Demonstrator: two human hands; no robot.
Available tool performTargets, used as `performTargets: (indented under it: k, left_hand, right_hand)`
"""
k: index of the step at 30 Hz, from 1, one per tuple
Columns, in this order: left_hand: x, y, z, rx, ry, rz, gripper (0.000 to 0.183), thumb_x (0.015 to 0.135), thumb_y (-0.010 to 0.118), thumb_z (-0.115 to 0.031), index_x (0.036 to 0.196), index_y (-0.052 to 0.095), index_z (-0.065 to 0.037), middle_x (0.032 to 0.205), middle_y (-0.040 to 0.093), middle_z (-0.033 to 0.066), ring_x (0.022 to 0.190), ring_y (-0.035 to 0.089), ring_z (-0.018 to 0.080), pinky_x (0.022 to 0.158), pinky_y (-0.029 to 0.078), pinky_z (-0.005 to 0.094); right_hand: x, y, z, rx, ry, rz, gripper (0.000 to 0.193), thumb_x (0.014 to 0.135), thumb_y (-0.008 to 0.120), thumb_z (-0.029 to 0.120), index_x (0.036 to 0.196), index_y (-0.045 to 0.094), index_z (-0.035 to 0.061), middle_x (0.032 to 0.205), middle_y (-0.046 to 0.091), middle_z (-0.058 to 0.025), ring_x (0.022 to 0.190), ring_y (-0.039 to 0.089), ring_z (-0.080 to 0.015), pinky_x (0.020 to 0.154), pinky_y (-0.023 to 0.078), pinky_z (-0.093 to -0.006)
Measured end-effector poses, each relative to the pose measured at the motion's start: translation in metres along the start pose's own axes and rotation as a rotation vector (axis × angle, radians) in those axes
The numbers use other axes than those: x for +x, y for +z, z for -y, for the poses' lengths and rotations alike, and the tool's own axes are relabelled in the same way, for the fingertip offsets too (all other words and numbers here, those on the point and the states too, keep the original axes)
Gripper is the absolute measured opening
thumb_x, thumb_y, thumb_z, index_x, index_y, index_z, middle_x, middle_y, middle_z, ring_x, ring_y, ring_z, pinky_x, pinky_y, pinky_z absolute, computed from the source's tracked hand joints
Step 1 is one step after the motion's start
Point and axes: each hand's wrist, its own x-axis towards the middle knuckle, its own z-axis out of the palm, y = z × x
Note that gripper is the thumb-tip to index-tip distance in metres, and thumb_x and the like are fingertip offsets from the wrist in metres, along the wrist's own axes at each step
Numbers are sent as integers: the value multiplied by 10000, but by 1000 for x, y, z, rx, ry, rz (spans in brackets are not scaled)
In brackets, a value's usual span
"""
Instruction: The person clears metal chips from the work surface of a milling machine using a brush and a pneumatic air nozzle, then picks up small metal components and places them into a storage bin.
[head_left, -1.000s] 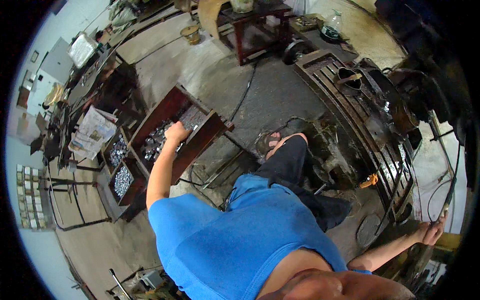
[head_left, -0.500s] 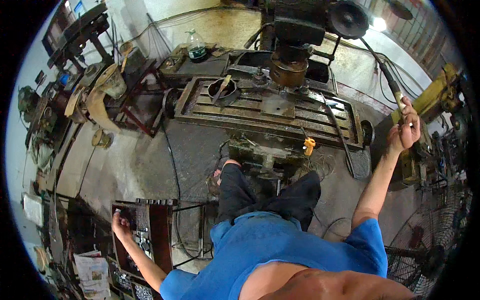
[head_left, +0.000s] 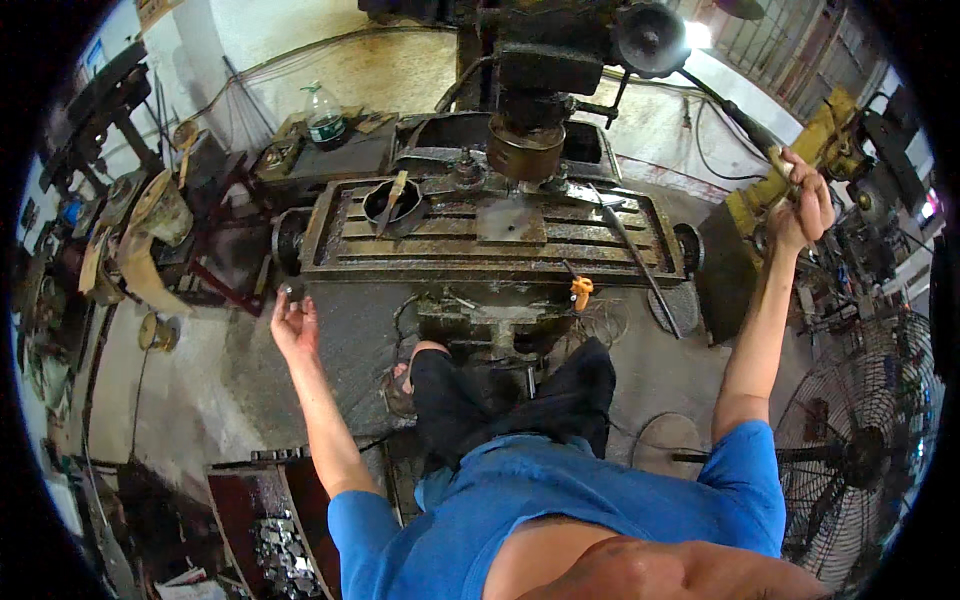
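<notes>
A person at a milling machine (head_left: 500, 225) pinches what seems a small metal part (head_left: 291, 291), likely hard, light and best nipped by its edges, in the left hand (head_left: 293, 325) near the table's left end, while the right hand (head_left: 800, 205) is closed around the long lever (head_left: 735, 120).

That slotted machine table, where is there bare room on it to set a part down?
On the machine table, the front slots between the flat plate and the round dish lie bare. So does the front strip left of the orange clip. The right end is crowded by a long rod; the spindle head overhangs the middle back.
</notes>
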Motion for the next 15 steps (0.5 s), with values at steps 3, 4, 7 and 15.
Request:
performTargets:
  k: [3,4,7,15]
  left_hand:
    - [21,-11,29,10,-142,56,162,824,549,-105,979,553,-58,861,604,65,706,593,216,615,510,313]
    - [21,-8,35,73,-143,49,171,824,549,-102,988,548,-56,858,603,66,693,594,217,612,510,314]
    - [14,-1,42,205,-135,62,224,823,546,-78,1041,515,-36,845,603,75,663,604,225,605,515,325]
    - [-9,-33,-8,407,11,74,201,808,569,-59,999,522,-18,876,589,90,768,582,251,728,496,371]
  right_hand:
    - [45,-5,0,-126,-72,66,209,850,458,51,693,488,-83,764,558,-167,837,586,-363,807,446,-442]
    - [63,-8,-1,-196,-287,236,229,868,453,58,707,502,-96,801,578,-199,820,596,-351,777,468,-426]
    - [106,-10,5,-134,56,165,171,848,471,75,880,543,-77,915,590,-179,921,569,-253,855,437,-363]
    - [-116,27,14,-616,263,-28,148,812,560,65,920,567,-35,892,606,-85,822,548,-165,744,437,-285]
